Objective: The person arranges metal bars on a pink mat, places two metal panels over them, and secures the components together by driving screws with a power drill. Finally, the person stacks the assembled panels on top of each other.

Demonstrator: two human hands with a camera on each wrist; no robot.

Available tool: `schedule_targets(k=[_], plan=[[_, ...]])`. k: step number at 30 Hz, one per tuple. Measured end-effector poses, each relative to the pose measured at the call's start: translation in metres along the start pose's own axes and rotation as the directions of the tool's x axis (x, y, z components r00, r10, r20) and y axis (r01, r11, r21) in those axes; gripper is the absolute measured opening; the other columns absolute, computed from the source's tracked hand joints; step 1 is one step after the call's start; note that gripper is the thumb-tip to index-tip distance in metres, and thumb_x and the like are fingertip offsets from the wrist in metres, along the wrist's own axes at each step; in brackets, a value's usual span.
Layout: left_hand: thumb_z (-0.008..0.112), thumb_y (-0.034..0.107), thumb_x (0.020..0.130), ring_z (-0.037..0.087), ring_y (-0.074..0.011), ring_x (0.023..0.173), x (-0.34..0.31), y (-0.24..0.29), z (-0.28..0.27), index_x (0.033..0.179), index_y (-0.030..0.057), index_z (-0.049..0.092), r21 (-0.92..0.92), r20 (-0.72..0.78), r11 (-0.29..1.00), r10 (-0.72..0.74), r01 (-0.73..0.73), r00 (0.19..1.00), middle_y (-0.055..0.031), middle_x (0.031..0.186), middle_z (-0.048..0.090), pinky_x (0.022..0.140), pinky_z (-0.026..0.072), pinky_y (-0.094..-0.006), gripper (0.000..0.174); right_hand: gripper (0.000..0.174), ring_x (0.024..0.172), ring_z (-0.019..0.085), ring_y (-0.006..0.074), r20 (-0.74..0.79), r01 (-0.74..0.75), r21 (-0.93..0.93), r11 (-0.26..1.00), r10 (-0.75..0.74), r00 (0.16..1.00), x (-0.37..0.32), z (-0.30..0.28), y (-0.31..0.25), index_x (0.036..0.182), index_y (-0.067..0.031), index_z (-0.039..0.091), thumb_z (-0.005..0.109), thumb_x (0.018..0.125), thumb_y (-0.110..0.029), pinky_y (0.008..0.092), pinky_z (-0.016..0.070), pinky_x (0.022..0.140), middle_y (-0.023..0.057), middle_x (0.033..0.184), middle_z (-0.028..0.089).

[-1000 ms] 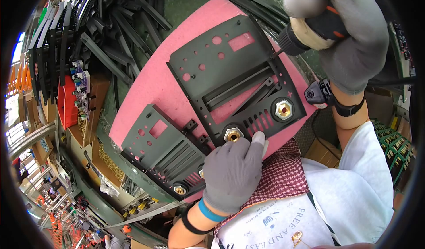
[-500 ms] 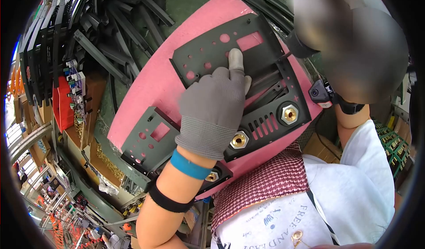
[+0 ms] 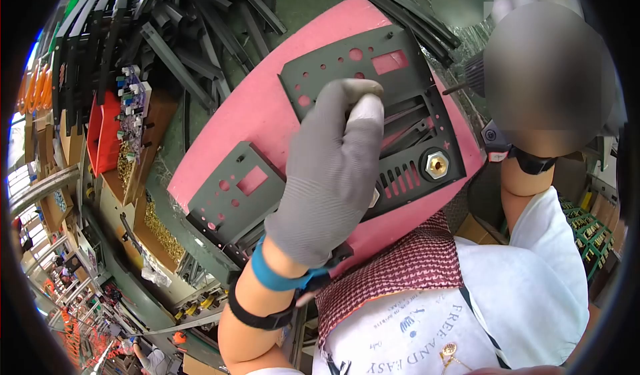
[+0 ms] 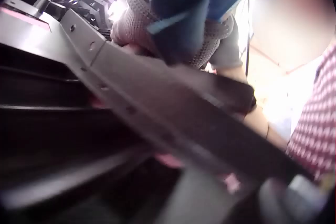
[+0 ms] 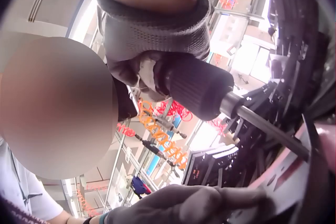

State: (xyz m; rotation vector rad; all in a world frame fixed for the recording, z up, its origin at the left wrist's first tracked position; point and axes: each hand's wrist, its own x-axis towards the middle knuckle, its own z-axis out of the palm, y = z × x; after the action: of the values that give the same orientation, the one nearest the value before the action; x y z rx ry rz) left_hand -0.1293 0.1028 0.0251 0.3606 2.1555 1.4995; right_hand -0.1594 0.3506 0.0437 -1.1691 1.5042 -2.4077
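Observation:
The larger dark metal panel (image 3: 373, 42), with round holes, slots and a rectangular cutout, lies on a pink pad (image 3: 233, 112). A brass fitting with a hex nut (image 3: 437, 166) sits at its near right corner. My gloved left hand (image 3: 333, 165) lies over the panel's middle, index finger bent toward the thumb; no held thing shows. In the right wrist view, my gloved right hand (image 5: 152, 35) grips a power screwdriver (image 5: 199, 87), its long bit reaching the panel's folded side edge. That hand is mostly blurred in the head view.
A smaller similar panel (image 3: 260, 205) lies on the pad at left, partly under my left arm. Dark metal strips (image 3: 177, 62) are heaped at the back. A red bin (image 3: 103, 135) and a box of small brass parts (image 3: 163, 232) stand further left.
My left hand has moved from the near fitting up onto the larger panel, and its straight index finger has since bent. The screwdriver has shifted slightly right.

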Motion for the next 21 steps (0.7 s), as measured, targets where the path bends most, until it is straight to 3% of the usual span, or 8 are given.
schedule_targets(k=[1, 2, 5, 6, 10, 13, 16, 21], plan=[[0.046, 0.022, 0.1, 0.05, -0.0071, 0.073, -0.006, 0.012, -0.004, 0.126, -0.002, 0.053, -0.384, 0.187, 0.847, -0.317, 0.366, 0.93, -0.0032, 0.089, 0.055, 0.065, 0.0433, -0.0224, 0.035, 0.028, 0.061, 0.059, 0.0205, 0.0, 0.002, -0.026, 1.0, -0.002, 1.0, 0.005, 0.011, 0.0, 0.09, -0.0016, 0.049, 0.067, 0.089, -0.024, 0.0315, 0.0495, 0.059, 0.008, 0.067, 0.055], [0.044, 0.02, 0.101, 0.048, -0.0063, 0.075, -0.007, 0.003, -0.004, 0.129, -0.0057, 0.048, -0.559, 0.311, 0.705, -0.31, 0.437, 0.898, -0.0006, 0.093, 0.052, 0.064, 0.0418, -0.0212, 0.039, 0.028, 0.061, 0.059, 0.0202, 0.001, 0.005, -0.053, 0.999, -0.005, 1.0, 0.012, 0.019, 0.0, 0.089, -0.0017, 0.049, 0.067, 0.089, -0.023, 0.0313, 0.0491, 0.059, 0.0077, 0.067, 0.055], [0.041, 0.022, 0.102, 0.046, -0.0062, 0.073, -0.022, -0.005, 0.004, 0.134, -0.0075, 0.042, -0.653, 0.307, 0.639, -0.267, 0.407, 0.913, -0.0015, 0.091, 0.053, 0.064, 0.0418, -0.0218, 0.043, 0.026, 0.061, 0.057, 0.0192, 0.0, 0.014, -0.129, 0.992, -0.014, 1.0, 0.01, 0.038, -0.013, 0.089, -0.002, 0.049, 0.067, 0.088, -0.022, 0.0305, 0.048, 0.058, 0.0067, 0.067, 0.054], [0.041, 0.025, 0.103, 0.046, -0.007, 0.072, -0.025, -0.009, 0.007, 0.136, -0.0066, 0.038, -0.654, 0.266, 0.679, -0.208, 0.335, 0.941, -0.0036, 0.095, 0.055, 0.063, 0.0414, -0.0224, 0.046, 0.026, 0.061, 0.056, 0.0189, -0.003, 0.014, -0.151, 0.988, -0.015, 1.0, 0.033, 0.074, 0.001, 0.088, -0.0021, 0.049, 0.067, 0.088, -0.021, 0.0302, 0.0477, 0.058, 0.0064, 0.068, 0.053], [0.041, 0.029, 0.104, 0.045, -0.0076, 0.071, -0.033, -0.011, 0.015, 0.132, -0.0064, 0.041, -0.702, 0.197, 0.669, -0.149, 0.245, 0.969, -0.0065, 0.096, 0.059, 0.061, 0.0403, -0.0224, 0.046, 0.024, 0.061, 0.054, 0.0176, -0.027, 0.017, -0.248, 0.969, -0.024, 0.999, 0.043, 0.095, 0.001, 0.088, -0.0026, 0.049, 0.066, 0.087, -0.019, 0.0291, 0.0462, 0.058, 0.0052, 0.068, 0.052], [0.042, 0.037, 0.103, 0.045, -0.0082, 0.069, -0.037, -0.012, 0.013, 0.121, -0.0029, 0.049, -0.714, 0.273, 0.646, -0.096, 0.269, 0.957, -0.009, 0.095, 0.062, 0.06, 0.0388, -0.022, 0.045, 0.023, 0.061, 0.052, 0.0167, -0.043, 0.022, -0.318, 0.948, -0.038, 0.998, 0.045, 0.105, -0.004, 0.087, -0.0029, 0.049, 0.066, 0.087, -0.018, 0.0283, 0.0451, 0.058, 0.0042, 0.068, 0.05], [0.047, 0.052, 0.098, 0.04, -0.0092, 0.062, -0.036, -0.016, 0.013, 0.1, 0.0036, 0.055, -0.724, 0.264, 0.637, -0.097, 0.264, 0.96, -0.0044, 0.079, 0.055, 0.057, 0.0343, -0.0224, 0.049, 0.021, 0.061, 0.05, 0.0157, -0.052, 0.028, -0.376, 0.926, -0.051, 0.997, 0.044, 0.11, -0.009, 0.086, -0.0032, 0.049, 0.066, 0.086, -0.016, 0.0274, 0.044, 0.057, 0.0033, 0.068, 0.049], [0.049, 0.054, 0.096, 0.037, -0.0094, 0.061, -0.039, -0.015, 0.015, 0.098, 0.0047, 0.054, -0.772, 0.3, 0.542, -0.149, 0.332, 0.942, -0.0001, 0.072, 0.045, 0.055, 0.0318, -0.0231, 0.049, 0.019, 0.061, 0.047, 0.0141, -0.081, 0.018, -0.47, 0.883, -0.064, 0.995, 0.044, 0.119, -0.011, 0.085, -0.0037, 0.049, 0.066, 0.085, -0.014, 0.0261, 0.0422, 0.057, 0.0017, 0.068, 0.047]])
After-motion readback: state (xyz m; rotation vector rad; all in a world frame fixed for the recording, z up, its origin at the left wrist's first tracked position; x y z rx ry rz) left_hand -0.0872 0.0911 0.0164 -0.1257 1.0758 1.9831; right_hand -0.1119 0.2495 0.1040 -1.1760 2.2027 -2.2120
